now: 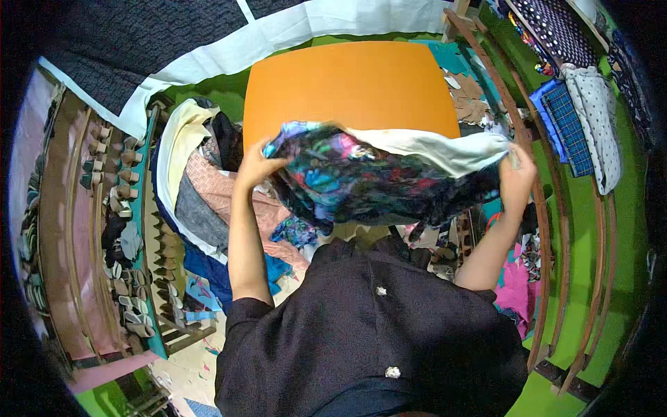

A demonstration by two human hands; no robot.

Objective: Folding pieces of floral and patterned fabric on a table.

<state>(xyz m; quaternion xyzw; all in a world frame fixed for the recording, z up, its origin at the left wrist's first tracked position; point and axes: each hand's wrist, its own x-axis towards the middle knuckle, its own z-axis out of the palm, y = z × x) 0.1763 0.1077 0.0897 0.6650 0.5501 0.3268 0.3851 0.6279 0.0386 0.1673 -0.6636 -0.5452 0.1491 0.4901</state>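
Between my hands a dark floral cloth (389,174) with blue, pink and red blooms is stretched out, blurred by motion. A cream-white strip of fabric (438,147) runs along its upper edge toward the right. My left hand (258,165) grips the cloth's left end, fingers closed on it. At the other end, my right hand (517,175) pinches the corner where white and dark fabric meet. The cloth hangs over the near edge of an orange table (347,87) and hides part of it.
Piled fabrics (208,181) in cream, grey and pink lie to the left. Beyond them stands a rack of shoes (128,278). Wooden rails (556,229) curve along the right, with folded cloths (587,125) hung there. Fabric scraps (472,97) lie beside the table, and pink cloth (514,288) lies lower right.
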